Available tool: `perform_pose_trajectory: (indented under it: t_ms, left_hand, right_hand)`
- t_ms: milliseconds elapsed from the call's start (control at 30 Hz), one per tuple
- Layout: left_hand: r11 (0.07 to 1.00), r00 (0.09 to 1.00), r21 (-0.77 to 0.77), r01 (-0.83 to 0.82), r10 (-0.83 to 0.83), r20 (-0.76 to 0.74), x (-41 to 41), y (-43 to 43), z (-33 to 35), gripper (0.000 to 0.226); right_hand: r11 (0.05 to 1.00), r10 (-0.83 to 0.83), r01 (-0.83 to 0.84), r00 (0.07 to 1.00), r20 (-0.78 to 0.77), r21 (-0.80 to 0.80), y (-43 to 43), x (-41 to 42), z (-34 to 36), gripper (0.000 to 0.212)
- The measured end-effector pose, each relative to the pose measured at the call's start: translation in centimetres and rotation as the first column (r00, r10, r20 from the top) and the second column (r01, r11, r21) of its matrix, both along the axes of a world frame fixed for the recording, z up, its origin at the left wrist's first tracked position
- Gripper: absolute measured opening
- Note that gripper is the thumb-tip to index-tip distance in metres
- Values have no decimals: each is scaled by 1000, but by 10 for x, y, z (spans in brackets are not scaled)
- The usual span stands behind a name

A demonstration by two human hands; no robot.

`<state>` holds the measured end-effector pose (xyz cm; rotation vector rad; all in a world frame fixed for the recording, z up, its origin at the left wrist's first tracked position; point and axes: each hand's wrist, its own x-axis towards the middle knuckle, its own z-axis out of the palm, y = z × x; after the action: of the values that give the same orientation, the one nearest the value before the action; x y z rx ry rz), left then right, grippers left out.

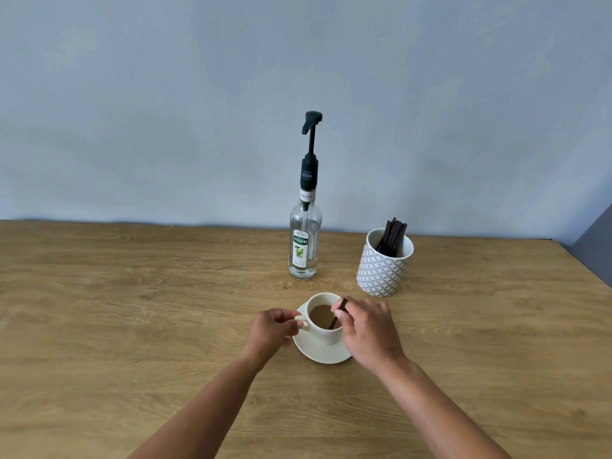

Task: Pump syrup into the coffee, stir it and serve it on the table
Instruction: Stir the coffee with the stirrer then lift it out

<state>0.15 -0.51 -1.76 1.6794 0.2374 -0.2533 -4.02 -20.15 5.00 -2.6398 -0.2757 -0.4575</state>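
Observation:
A white cup (326, 332) of light brown coffee stands on a white saucer (323, 354) near the middle of the wooden table (132, 309). My left hand (273, 329) pinches the cup's handle on its left side. My right hand (367, 329) pinches a dark brown stirrer (336, 318) whose lower end dips into the coffee. Behind the cup stands a clear syrup bottle (305, 240) with a tall black pump, its head raised.
A white patterned pot (384, 265) holding several dark stirrers sits to the right of the bottle. A blue-grey wall runs along the table's far edge. The table's right edge slants in at the far right.

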Motion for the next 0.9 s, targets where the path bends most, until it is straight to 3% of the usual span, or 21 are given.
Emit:
perform_pose_trajectory:
  t_ms: [167,467,700,900]
  left_hand:
    - [1000,1000,-7,2,-2,-8,0,0,-1,16]
    - [1000,1000,0,15,-15,-11,0,0,-2,15]
    - [1000,1000,-7,13,-13,-7,1,-1,-1,17]
    - [1000,1000,-25,13,-13,-4,0,-1,-2,18]
  right_hand:
    - [998,33,-34,999,11,43,8,0,-1,15]
    - [998,-29,29,1000,9,-50,-2,-3,-1,12]
    - [998,24,-24,1000,-12,50,7,-2,-1,16]
    - [997,-57,56,998,-30,-51,-3,-1,-1,16]
